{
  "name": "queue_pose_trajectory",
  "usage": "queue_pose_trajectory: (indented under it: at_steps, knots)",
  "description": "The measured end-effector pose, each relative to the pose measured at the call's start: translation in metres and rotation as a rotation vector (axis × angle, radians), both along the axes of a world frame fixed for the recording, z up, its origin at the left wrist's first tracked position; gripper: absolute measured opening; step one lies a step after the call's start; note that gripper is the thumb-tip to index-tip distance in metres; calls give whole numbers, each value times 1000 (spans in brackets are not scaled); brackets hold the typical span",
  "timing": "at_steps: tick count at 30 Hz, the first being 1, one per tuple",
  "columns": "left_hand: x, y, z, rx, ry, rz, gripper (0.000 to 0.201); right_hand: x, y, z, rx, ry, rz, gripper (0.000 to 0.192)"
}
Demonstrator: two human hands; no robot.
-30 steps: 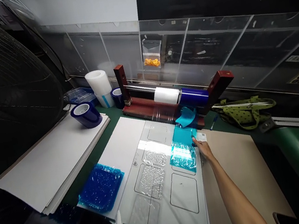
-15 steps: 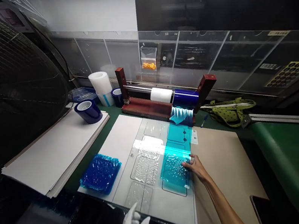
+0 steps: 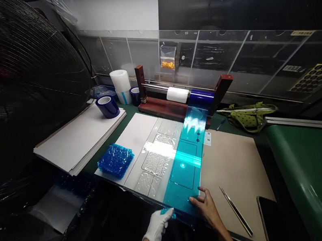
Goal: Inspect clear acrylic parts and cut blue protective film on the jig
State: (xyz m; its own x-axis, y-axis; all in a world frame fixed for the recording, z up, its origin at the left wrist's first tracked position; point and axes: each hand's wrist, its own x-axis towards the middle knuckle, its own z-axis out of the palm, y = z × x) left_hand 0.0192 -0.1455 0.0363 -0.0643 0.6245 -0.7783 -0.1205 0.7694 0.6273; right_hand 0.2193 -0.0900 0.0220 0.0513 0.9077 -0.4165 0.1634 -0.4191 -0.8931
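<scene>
Both hands are at the near end of the blue film [image 3: 186, 161], which runs from the blue roll [image 3: 202, 96] on the wooden dispenser [image 3: 165, 109] all the way down the right column of the white panel [image 3: 139, 138]. Left hand [image 3: 157, 226], in a white glove, is pinching the film's near left corner, fingers closed on the edge. Right hand [image 3: 205, 207], bare, sits just beside it on the film's near right corner w/ fingers spread and pressing down; can't tell if it's actually gripping the edge or just holding it flat.

Stuff relative to the grip:
- Just right of the right hand: a pair of tweezers [image 3: 236, 210] lying on the brown board [image 3: 232, 162], and right of those a phone [image 3: 272, 219] at the board's near edge.
- Up and left of the hands: clear bubbly film over the cutouts in the panel's middle column, then a crumpled blue film wad [image 3: 115, 160] on the panel's left part.
- Further left: stack of white sheets [image 3: 80, 136] w/ a blue tape roll [image 3: 107, 106] on its far corner.
- Far end, beyond the film: white roll [image 3: 177, 94] next to the blue one on the dispenser bar, plus a tall white roll [image 3: 121, 86] standing off to the left.
- Far right of the dispenser: green strap bag [image 3: 248, 116] on the green table [image 3: 316, 164].
</scene>
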Motion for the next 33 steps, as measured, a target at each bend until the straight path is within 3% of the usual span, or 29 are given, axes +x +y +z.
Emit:
queue_pose_trajectory:
  at_steps: [4,8,12,17,20,22,26,29,33]
  knots:
    - [7,1,-13,9,69,31,54,55,6,-1,163,-542,89,49]
    - [11,3,-19,0,144,12,50,105,9,-1,145,-901,37,33]
    - [12,8,-23,-4,189,-58,43,119,3,-8,104,-1027,79,22]
    - [7,12,-18,37,228,-184,48,112,0,-3,32,-1031,104,32]
    - [-11,8,2,120,261,-292,53,87,-1,11,138,-938,97,39]
    - [-34,8,18,186,346,-338,52,55,0,23,267,-853,137,40]
    - [-93,29,41,336,689,-347,39,-31,11,43,402,-876,378,39]
    - [-129,59,41,398,916,-433,39,-94,30,46,411,-961,507,34]
    - [-150,90,29,441,1067,-657,48,-153,57,40,399,-1004,589,28]
